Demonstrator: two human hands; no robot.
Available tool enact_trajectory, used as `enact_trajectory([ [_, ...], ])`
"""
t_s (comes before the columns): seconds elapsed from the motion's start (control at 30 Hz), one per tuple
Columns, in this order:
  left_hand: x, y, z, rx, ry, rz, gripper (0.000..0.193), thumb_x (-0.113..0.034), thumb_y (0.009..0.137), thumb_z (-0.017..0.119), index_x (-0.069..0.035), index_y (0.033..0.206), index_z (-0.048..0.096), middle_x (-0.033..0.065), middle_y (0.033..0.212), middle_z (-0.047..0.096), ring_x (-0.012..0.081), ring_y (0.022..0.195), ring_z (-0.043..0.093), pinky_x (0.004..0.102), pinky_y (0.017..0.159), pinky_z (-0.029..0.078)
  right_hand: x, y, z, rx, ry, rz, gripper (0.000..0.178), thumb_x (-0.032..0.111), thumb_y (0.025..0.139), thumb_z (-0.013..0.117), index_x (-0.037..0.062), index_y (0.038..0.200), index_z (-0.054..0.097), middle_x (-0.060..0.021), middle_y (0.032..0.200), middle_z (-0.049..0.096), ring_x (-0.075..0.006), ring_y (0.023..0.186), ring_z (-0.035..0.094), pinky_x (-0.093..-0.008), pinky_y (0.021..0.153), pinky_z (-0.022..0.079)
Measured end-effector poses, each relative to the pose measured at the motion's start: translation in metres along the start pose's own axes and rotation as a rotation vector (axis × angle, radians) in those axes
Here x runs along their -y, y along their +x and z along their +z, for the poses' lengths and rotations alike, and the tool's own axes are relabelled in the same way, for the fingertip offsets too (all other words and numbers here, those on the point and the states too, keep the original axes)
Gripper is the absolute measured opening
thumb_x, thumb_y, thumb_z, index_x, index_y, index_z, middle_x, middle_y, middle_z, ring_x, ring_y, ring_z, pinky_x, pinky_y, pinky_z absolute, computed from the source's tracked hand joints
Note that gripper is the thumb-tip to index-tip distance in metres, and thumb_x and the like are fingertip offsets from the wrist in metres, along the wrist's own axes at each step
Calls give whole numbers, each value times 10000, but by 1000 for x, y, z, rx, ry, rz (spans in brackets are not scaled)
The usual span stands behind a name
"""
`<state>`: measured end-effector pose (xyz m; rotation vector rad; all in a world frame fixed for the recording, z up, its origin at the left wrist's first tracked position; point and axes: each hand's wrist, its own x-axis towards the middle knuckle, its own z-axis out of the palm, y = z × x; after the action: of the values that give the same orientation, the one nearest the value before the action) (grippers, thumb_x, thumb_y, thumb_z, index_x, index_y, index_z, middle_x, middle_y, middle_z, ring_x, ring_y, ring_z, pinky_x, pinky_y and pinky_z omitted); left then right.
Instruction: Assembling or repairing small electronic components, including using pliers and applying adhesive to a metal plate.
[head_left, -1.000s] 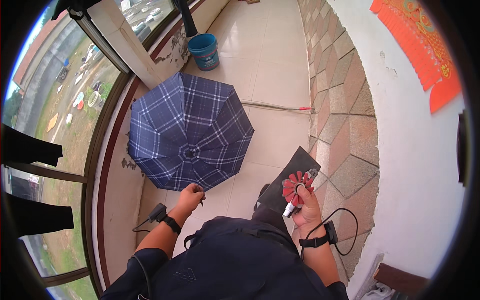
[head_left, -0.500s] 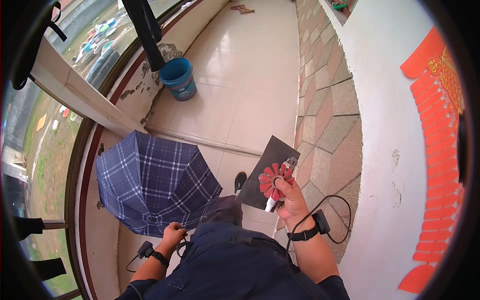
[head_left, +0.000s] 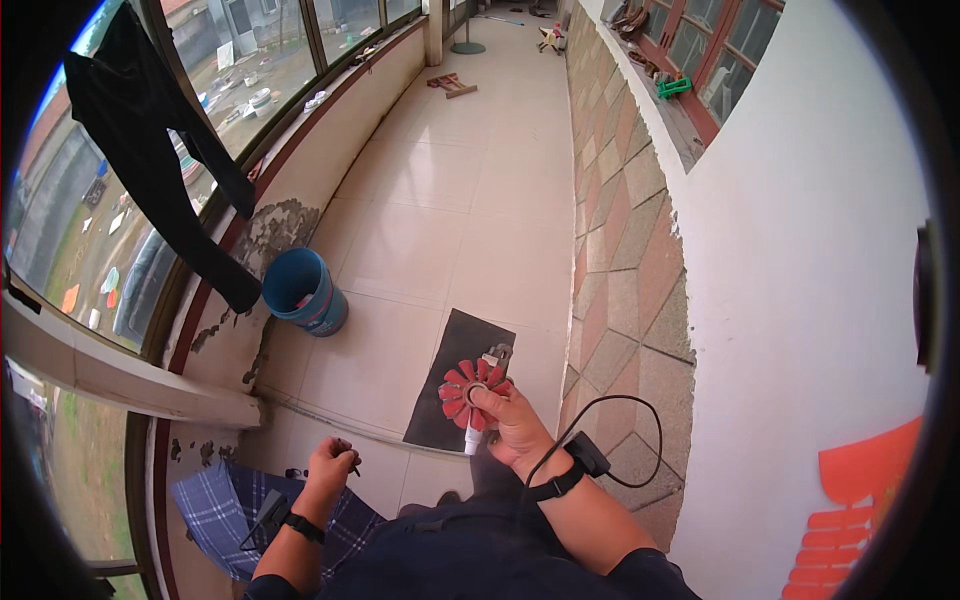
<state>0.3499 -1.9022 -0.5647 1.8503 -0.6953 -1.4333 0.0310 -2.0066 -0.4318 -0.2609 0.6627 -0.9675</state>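
My right hand (head_left: 510,425) is closed, thumb on top, around a red disc with petal-like blades round a ring (head_left: 458,405). A white tube-like piece (head_left: 472,440) sticks out below the disc, and a grey metal piece (head_left: 500,355) above. Behind them is a dark flat rectangular sheet (head_left: 435,405), seemingly in the same grip; its held edge is hidden. Left of it, my left hand (head_left: 328,475) is closed with the fingertips pinching a small dark thing (head_left: 346,446), too small to name. A blue plaid umbrella (head_left: 205,515) stands opened below my left forearm, partly hidden.
A blue bucket (head_left: 305,295) stands by the left wall, below hanging black trousers (head_left: 160,170). The tiled floor (head_left: 420,240) runs ahead past a low step to a small wooden stool (head_left: 452,85). A stone-patterned wall base (head_left: 625,280) borders the right side.
My view has tilted up along the corridor. The right hand has shifted left, with disc and dark sheet moving along. The left hand is raised away from the umbrella, still pinched.
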Motion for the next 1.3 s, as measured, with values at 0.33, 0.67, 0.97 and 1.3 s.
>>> enact_trajectory([
  [0.33,-128,154,98,-129,-90,-191,123,40,836,581,19,953,550,115,809,635,208,713,667,286,584,511,225,244,-7,83,-23,33,533,163,892,722,-17,1334,487,-212,1225,618,-259,1015,652,-313,826,540],
  [0.67,-246,386,192,-73,56,-313,184,24,811,623,41,975,541,145,797,649,258,698,692,333,579,559,426,467,-50,-46,-73,-75,530,143,874,711,-26,1320,479,-221,1192,629,-271,1001,657,-328,846,537],
  [0.97,-513,703,301,52,199,-93,244,-65,821,653,68,1025,634,130,870,703,204,806,710,315,707,566,601,640,-98,-369,-99,-448,507,108,843,700,19,1305,511,-180,1189,632,-296,1052,653,-430,872,553],
  [1.3,-725,984,423,-11,174,53,253,-100,844,671,50,1044,633,113,880,701,190,762,702,311,692,564,793,900,-195,-243,-81,-357,454,184,965,614,70,1387,492,-100,1291,605,-235,1156,596,-367,952,505],
])
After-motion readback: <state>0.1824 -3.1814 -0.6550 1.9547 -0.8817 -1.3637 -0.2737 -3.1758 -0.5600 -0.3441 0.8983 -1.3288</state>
